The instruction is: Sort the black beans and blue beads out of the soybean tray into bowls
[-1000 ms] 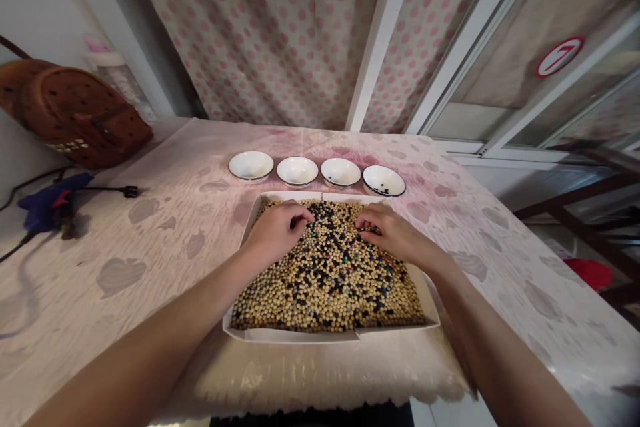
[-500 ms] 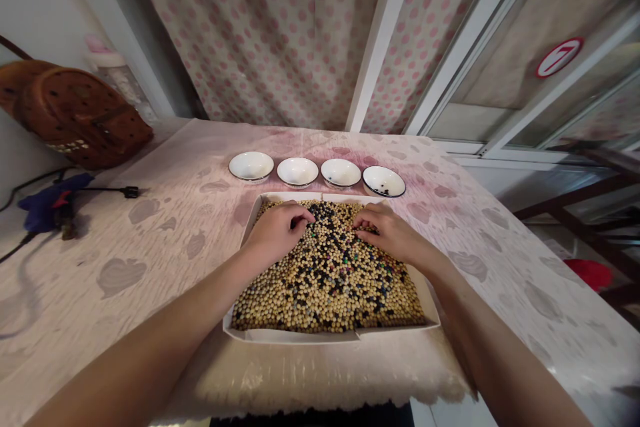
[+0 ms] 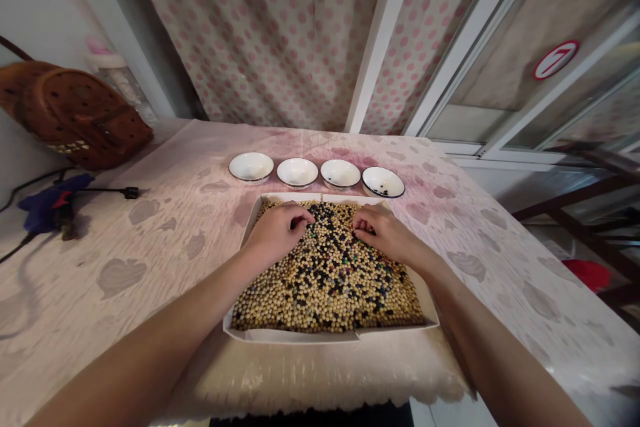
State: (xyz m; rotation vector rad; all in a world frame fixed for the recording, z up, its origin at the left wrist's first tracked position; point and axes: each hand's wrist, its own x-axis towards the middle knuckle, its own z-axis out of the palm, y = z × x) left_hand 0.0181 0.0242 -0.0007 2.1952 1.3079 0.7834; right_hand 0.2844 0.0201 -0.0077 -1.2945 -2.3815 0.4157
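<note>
A shallow white box (image 3: pixel 433 300) holds a layer of tan and black beads (image 3: pixel 320 280) with a few green, red and blue ones. Over its upper left part, my left hand (image 3: pixel 280 230) has thumb and fingertips pinched together at the beads. Across from it, my right hand (image 3: pixel 381 232) is curled with its fingertips low on the beads at the upper right. Whatever either pinch holds is too small to make out. Behind the box, dark beads lie in the rightmost white bowl (image 3: pixel 383 182), and a few small specks in the bowl (image 3: pixel 340 174) beside it.
Two more white bowls (image 3: pixel 251 167) (image 3: pixel 297 173) stand at the left of the row. A blue glue gun (image 3: pixel 50 203) with cables and a brown bag (image 3: pixel 85 117) are at the far left. Beyond the patterned tablecloth (image 3: pixel 170 227) hangs a dotted curtain (image 3: pixel 285 33).
My right hand has its fingers drawn slightly closer together. My left hand and the bowls look unchanged.
</note>
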